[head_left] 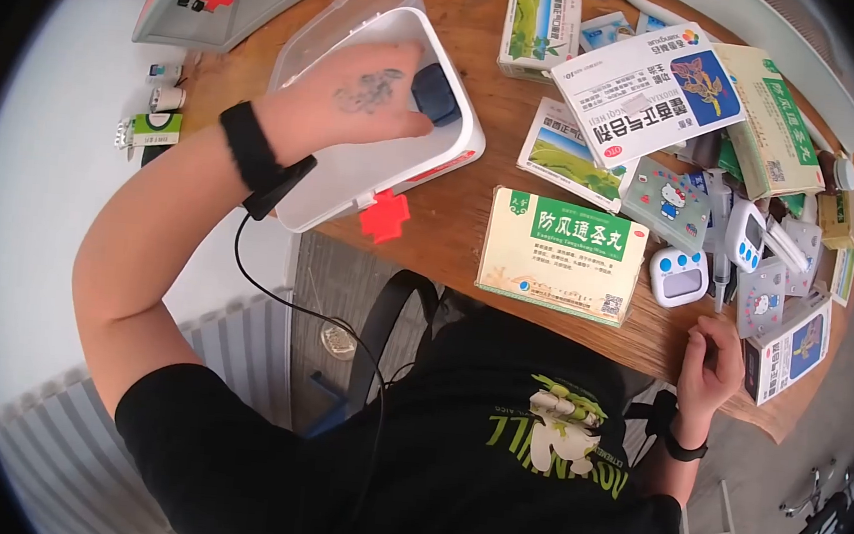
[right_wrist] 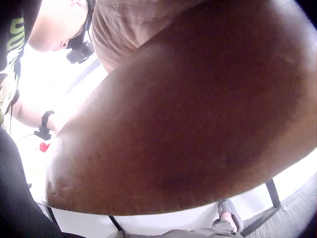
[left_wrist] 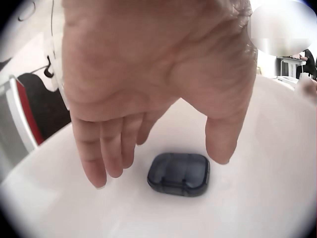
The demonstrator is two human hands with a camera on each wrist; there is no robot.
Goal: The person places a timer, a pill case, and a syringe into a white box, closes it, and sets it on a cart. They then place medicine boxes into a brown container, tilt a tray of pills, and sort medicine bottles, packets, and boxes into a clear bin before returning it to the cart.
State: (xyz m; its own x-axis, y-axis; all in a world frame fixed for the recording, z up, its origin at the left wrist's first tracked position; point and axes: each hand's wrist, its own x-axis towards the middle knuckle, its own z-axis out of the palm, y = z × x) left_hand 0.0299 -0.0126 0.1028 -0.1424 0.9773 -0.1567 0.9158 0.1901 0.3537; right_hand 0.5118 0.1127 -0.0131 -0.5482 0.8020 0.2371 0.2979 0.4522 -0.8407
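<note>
My left hand [head_left: 355, 96] reaches down into a white plastic box [head_left: 465, 160] whose clear lid stands open. A small dark blue pill case [left_wrist: 179, 174] lies on the box's floor in the left wrist view. Straight fingers hang to one side of the case and the thumb to the other, with gaps between. A red cross latch [head_left: 385, 216] sticks out from the box's front. At the table's front edge my right hand [head_left: 712, 365] rests with loosely curled fingers and holds nothing. Near it are a white medicine box [head_left: 788, 346] and a white digital timer [head_left: 679, 278].
Cream-and-green medicine boxes [head_left: 562, 258] and a large white medicine box [head_left: 647, 94] crowd the wooden table's right side. Among them lie a Hello Kitty case [head_left: 669, 202], a syringe [head_left: 722, 250] and a second timer [head_left: 746, 235]. A black cable [head_left: 318, 314] trails from the left wrist.
</note>
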